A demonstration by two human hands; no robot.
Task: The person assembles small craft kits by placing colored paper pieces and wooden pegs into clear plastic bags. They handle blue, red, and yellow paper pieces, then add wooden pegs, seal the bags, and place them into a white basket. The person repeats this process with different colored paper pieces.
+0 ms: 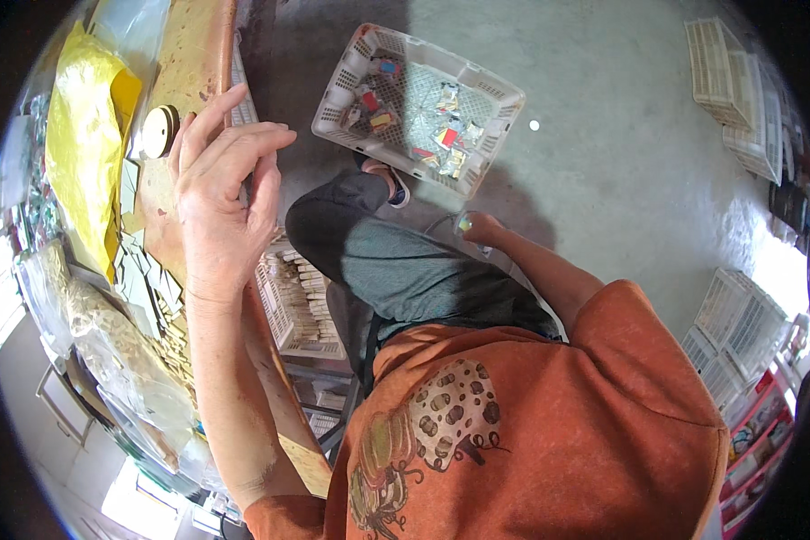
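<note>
My left hand [225,175] is raised over the edge of the wooden workbench [193,54], fingers stretched out and nothing in them. Close to its fingertips, a stack of round pale discs with dark rims [159,131] sits on the bench. My right hand [480,229] hangs low beside my thigh, its fingers closed around something small, clear and partly greenish that I cannot make out. On the floor ahead stands a pale plastic crate [504,90], tilted in view, with several small colourful packets [447,137] inside it.
A yellow plastic bag [85,135], white flat pieces [137,279] and small wooden pieces [175,351] lie on the bench. Below its edge is a crate of pale strips [308,301]. Stacked crates [733,85] stand at right; a white disc [535,125] lies on the floor.
</note>
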